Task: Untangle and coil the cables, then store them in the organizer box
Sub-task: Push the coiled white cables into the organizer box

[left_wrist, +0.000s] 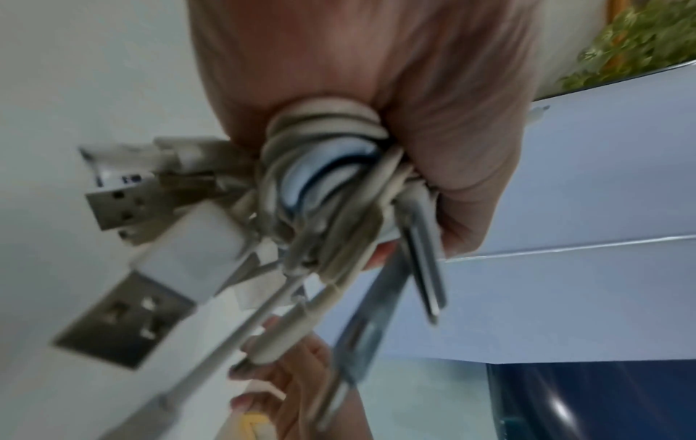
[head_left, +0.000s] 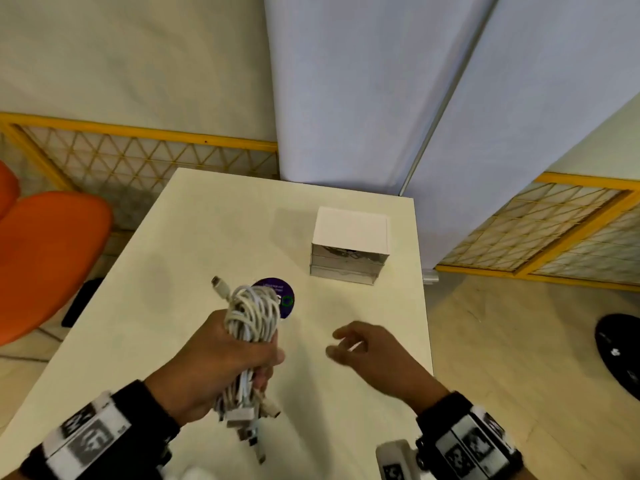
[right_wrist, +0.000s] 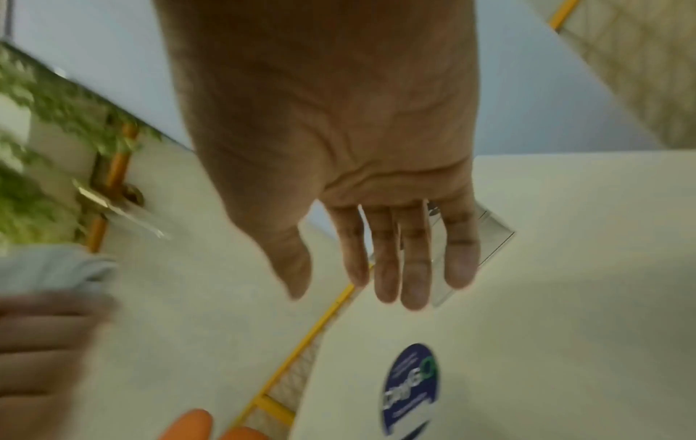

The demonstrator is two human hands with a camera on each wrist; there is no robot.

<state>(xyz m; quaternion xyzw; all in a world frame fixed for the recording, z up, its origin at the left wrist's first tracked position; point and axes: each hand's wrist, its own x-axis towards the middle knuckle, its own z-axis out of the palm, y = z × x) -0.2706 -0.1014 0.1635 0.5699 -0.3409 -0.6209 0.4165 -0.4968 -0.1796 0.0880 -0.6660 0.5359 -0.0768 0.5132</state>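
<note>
My left hand [head_left: 221, 362] grips a bundle of coiled white cables [head_left: 251, 317] above the near middle of the white table [head_left: 194, 244]. Loops stick out above the fist, and several plugs hang below it. The left wrist view shows the cables [left_wrist: 324, 140] squeezed in my fist, with USB plugs [left_wrist: 124, 315] sticking out toward the camera. My right hand [head_left: 363, 348] hovers over the table to the right, fingers relaxed and holding nothing. In the right wrist view its fingers [right_wrist: 414, 268] hang straight. The organizer box [head_left: 349, 247], with a white top and clear drawers, stands on the far right part of the table.
A round purple sticker [head_left: 277, 296] lies on the table just behind the cable bundle. An orange chair [head_left: 48, 258] stands to the left of the table. A pale blue partition [head_left: 363, 98] rises behind the box. A black round base [head_left: 620, 355] sits on the floor at right.
</note>
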